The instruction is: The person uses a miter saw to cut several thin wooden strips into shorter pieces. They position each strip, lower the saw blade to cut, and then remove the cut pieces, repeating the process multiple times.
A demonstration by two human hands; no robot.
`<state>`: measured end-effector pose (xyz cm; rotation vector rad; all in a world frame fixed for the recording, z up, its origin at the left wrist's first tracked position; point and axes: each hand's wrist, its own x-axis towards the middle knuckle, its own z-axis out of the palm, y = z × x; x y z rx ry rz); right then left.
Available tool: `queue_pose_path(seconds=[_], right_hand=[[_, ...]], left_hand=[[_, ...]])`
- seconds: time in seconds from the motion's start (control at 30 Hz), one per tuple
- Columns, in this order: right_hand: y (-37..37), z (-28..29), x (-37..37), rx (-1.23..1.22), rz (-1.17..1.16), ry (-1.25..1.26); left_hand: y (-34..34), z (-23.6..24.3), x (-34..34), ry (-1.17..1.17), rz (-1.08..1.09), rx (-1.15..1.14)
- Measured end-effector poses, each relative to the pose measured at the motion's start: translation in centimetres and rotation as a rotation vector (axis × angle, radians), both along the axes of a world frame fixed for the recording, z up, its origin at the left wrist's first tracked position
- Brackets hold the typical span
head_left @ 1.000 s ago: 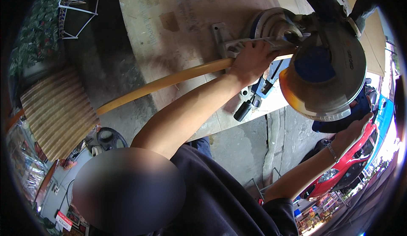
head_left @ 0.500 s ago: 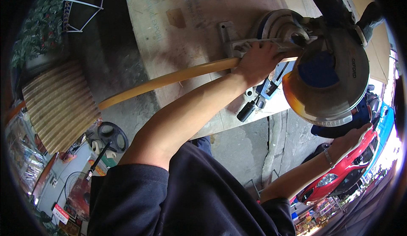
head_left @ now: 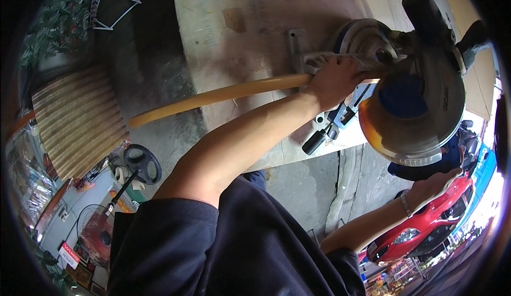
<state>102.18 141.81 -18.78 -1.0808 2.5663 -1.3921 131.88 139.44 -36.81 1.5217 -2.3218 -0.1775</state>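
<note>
My left hand (head_left: 336,81) presses a long, narrow wooden strip (head_left: 223,95) against the metal fence of a miter saw (head_left: 402,96). Its fingers curl over the strip and the fence, a short way left of the round blade guard. The strip's far left end sticks out past the table edge. At the right, my right hand (head_left: 432,189) is closed at the saw's dark blue handle (head_left: 410,171), its fingers mostly hidden. A black-gripped clamp (head_left: 315,140) stands out from the saw's base below my left wrist.
The saw stands on a wooden tabletop (head_left: 255,35). At the left are a corrugated sheet (head_left: 80,120), a black steering wheel (head_left: 142,164) and a red fan (head_left: 98,237). A red car (head_left: 410,235) is beyond my right arm, and concrete floor (head_left: 303,189) lies below the table edge.
The view has shifted, so the table, strip and saw sit slightly farther right and lower. My left hand keeps its place on the strip; my right hand appears slightly lower and left.
</note>
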Motion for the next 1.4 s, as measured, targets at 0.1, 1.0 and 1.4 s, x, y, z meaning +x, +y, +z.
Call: queue_pose_path(seconds=[0.1, 1.0, 1.4], right_hand=[[-0.1, 0.2, 1.8, 0.000, 0.001, -0.051], [2.0, -3.4, -3.0, 0.101, 0.136, 0.577], [1.8, -3.0, 0.8, -0.014, 0.149, 0.360]], left_hand=[[0.0, 0.1, -0.2, -0.032, 0.000, 0.033], [0.0, -0.1, -0.4, -0.087, 0.001, 0.012], [0.0, 0.5, -0.1, -0.118, -0.004, 0.029]])
